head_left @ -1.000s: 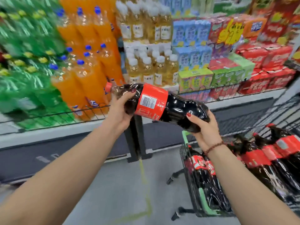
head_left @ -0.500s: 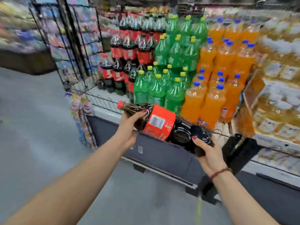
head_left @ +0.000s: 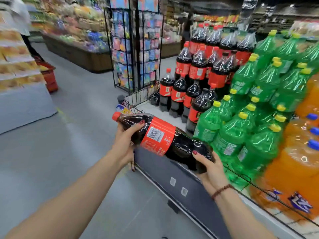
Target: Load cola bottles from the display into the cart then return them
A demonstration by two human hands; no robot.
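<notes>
We've swung from the cart to the display's cola end; left hand [head_left: 125, 141] and right hand [head_left: 209, 167] both clasp the cola bottle [head_left: 164, 139], return likely next.

bright, even store light from overhead, no hard shadows under my arms. white glare streaks on the cola bottle [head_left: 165, 137] i'm holding and on the green bottles [head_left: 259, 104]. wide-angle bend at the edges. left shelves [head_left: 17, 57] and orange bottles [head_left: 296, 161] smeared with blur; far aisle soft.
</notes>
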